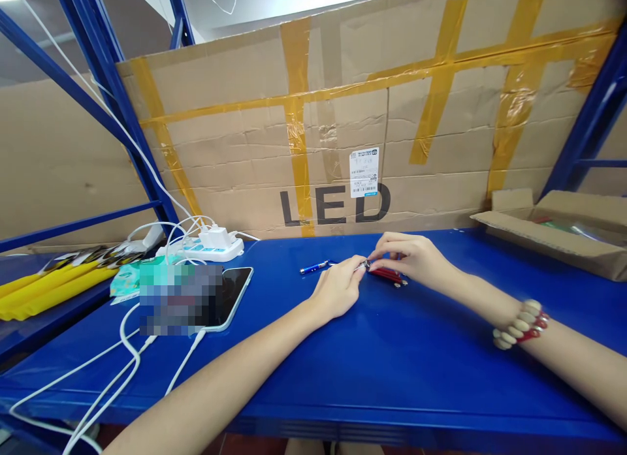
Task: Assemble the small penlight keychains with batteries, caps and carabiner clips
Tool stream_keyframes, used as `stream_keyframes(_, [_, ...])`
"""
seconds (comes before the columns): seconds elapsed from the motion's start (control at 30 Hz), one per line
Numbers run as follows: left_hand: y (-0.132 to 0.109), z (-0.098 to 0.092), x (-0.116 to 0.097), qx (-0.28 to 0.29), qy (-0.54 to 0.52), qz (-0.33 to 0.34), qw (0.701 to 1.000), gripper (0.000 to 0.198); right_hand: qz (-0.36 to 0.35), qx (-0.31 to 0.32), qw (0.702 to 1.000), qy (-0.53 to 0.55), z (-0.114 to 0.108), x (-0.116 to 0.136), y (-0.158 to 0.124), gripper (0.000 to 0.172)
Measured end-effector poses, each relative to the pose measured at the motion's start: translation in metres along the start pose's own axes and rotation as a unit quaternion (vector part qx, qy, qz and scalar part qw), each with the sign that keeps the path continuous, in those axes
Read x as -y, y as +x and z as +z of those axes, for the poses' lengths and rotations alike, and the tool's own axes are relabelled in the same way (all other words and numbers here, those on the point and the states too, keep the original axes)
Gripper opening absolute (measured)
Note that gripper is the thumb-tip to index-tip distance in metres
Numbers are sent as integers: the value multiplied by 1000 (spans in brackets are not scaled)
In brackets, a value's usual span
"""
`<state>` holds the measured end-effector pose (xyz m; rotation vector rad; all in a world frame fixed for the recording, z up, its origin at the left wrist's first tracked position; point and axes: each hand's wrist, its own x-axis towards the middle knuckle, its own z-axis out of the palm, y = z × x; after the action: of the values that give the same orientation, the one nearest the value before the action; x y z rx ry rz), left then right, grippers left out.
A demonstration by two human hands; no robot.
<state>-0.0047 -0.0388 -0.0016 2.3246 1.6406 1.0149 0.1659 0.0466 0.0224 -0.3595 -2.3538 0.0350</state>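
Low over the blue table, my left hand (337, 288) is closed, its fingertips round a small silver metal piece (366, 264). From the right, my right hand (411, 256) pinches at the end of that same piece, thumb and forefinger together. Most of it is covered by my fingers, so its exact kind is unclear. To the left of my left hand lies a slim blue pen-shaped tube (314, 268) with a silver tip. Just under my right hand rest a few red tubes (389, 275) with silver ends, partly hidden by the fingers.
A phone (236, 295) lies at the left, partly blurred out, beside a white power strip (215, 247) with plugs and trailing cables. Yellow-wrapped items (53, 285) are further left. An open carton (563, 233) stands at right; a taped cardboard panel (245, 161) closes the back.
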Motion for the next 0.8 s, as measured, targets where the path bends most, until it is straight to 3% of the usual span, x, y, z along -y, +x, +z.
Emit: stream_keyframes(0.8, [1, 1, 2, 0, 10, 13, 1000, 23, 13, -3, 1000, 16, -1, 6, 3, 34])
